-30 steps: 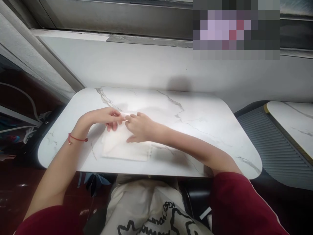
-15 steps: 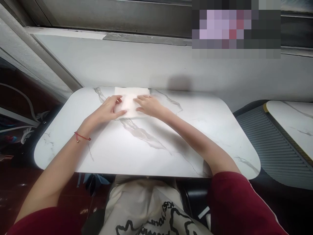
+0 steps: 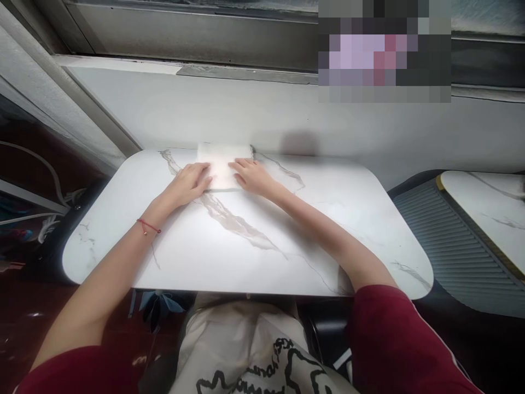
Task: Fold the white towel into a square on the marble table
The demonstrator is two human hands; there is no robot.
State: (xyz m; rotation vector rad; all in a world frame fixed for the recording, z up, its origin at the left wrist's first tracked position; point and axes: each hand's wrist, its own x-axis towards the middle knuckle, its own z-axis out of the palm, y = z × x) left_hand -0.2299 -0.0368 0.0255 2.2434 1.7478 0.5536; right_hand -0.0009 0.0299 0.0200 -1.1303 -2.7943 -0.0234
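A folded white napkin [image 3: 223, 161] lies at the far edge of the white marble table [image 3: 287, 241], against the wall. My left hand [image 3: 189, 183] rests flat on the napkin's left part, fingers stretched out. My right hand [image 3: 251, 175] lies flat on its right part, fingers also stretched out. Both palms face down and press on the napkin. A red string bracelet [image 3: 148, 227] circles my left wrist.
A grey-white wall [image 3: 164, 109] and window ledge rise right behind the table. A second marble table [image 3: 488, 208] stands at the right, past a ribbed grey seat [image 3: 447, 241]. Dark floor and clutter lie to the left.
The napkin went from the table's near left to the far edge by the wall, and both hands moved with it. It now looks smaller and folded, with both hands flat on it.
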